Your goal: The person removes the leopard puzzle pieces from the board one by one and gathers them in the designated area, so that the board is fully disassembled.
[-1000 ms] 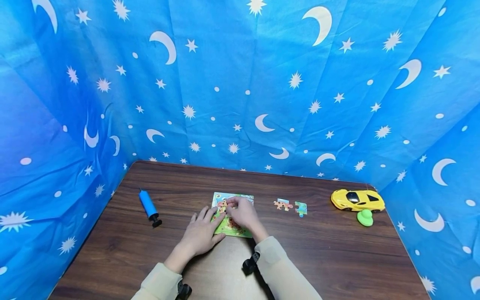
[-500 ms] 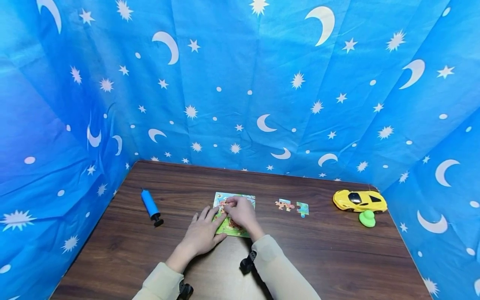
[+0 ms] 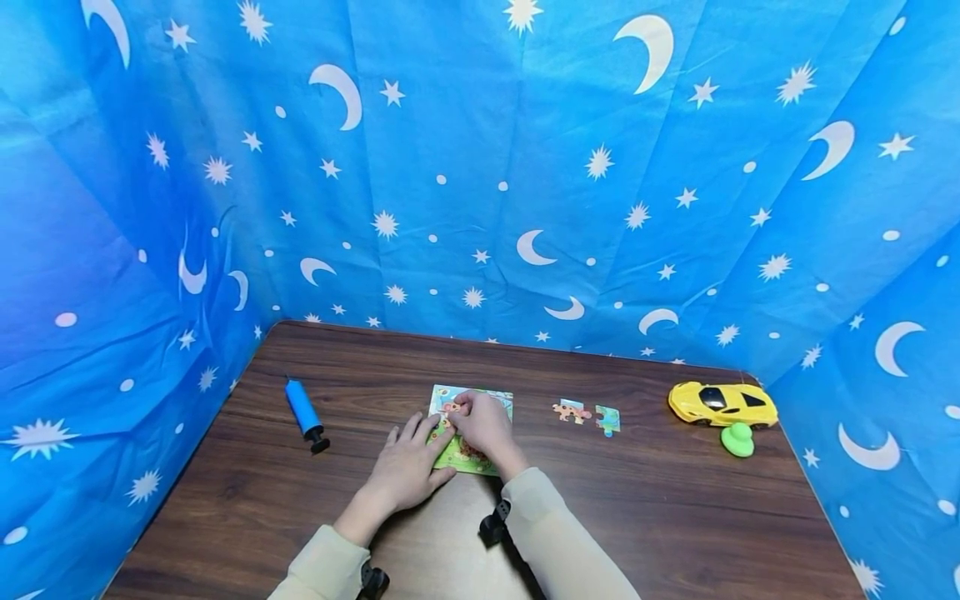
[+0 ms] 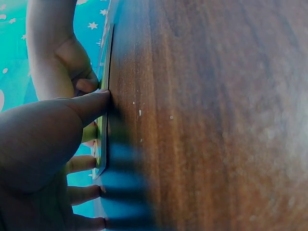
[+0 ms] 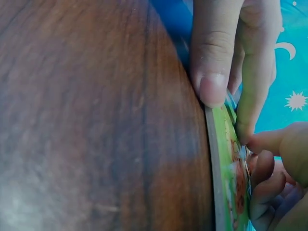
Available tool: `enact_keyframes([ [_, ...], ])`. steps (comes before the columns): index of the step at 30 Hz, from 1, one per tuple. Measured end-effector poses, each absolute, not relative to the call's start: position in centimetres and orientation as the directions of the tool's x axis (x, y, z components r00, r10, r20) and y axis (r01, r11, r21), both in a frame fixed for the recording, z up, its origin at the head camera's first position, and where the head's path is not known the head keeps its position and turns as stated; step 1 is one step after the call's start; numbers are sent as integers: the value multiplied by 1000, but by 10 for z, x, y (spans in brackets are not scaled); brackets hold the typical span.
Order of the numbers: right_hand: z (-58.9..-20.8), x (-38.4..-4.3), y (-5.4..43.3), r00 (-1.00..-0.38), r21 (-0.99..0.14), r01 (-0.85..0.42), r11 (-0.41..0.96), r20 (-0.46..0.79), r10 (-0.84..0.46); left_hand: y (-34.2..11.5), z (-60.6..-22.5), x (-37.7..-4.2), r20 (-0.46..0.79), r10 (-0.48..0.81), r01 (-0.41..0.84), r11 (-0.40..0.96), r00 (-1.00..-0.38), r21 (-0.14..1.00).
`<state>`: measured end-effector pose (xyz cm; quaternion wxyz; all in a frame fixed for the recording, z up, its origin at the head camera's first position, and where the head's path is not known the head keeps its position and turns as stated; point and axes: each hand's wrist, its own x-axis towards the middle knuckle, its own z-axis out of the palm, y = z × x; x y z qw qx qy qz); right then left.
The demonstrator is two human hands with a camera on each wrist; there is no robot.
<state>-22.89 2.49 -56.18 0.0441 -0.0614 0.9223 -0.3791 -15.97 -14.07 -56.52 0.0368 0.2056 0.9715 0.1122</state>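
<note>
A colourful jigsaw puzzle (image 3: 457, 461) in a flat square board lies on the wooden table. My left hand (image 3: 407, 471) rests with spread, straight fingers over its left side; in the left wrist view the thumb (image 4: 91, 107) touches the board's near edge. Over the upper middle of the puzzle, my right hand (image 3: 487, 429) curls its fingers and pinches a puzzle piece (image 3: 452, 408) at the surface. That piece is mostly hidden by the fingertips. To the right of the board lie loose puzzle pieces, an orange and blue cluster (image 3: 572, 411) and a green-blue piece (image 3: 608, 421).
A blue hand pump (image 3: 303, 408) with a black handle lies on the left of the table (image 3: 675, 517). A yellow toy car (image 3: 723, 405) and a green rubber duck (image 3: 738, 440) stand at the right. Blue star-patterned cloth (image 3: 450, 125) hangs around the table.
The head view has shifted slightly, so everything sits a little farther right. Both hands stay at the puzzle; the right fingertips shift only slightly over the same spot.
</note>
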Motion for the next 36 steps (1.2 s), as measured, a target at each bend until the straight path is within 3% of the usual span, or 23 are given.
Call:
enact_keyframes([
  [36, -559, -227, 27, -989, -713, -92, 696, -19, -149, -141, -565, -159, -6, 411, 399, 888, -911, 229],
])
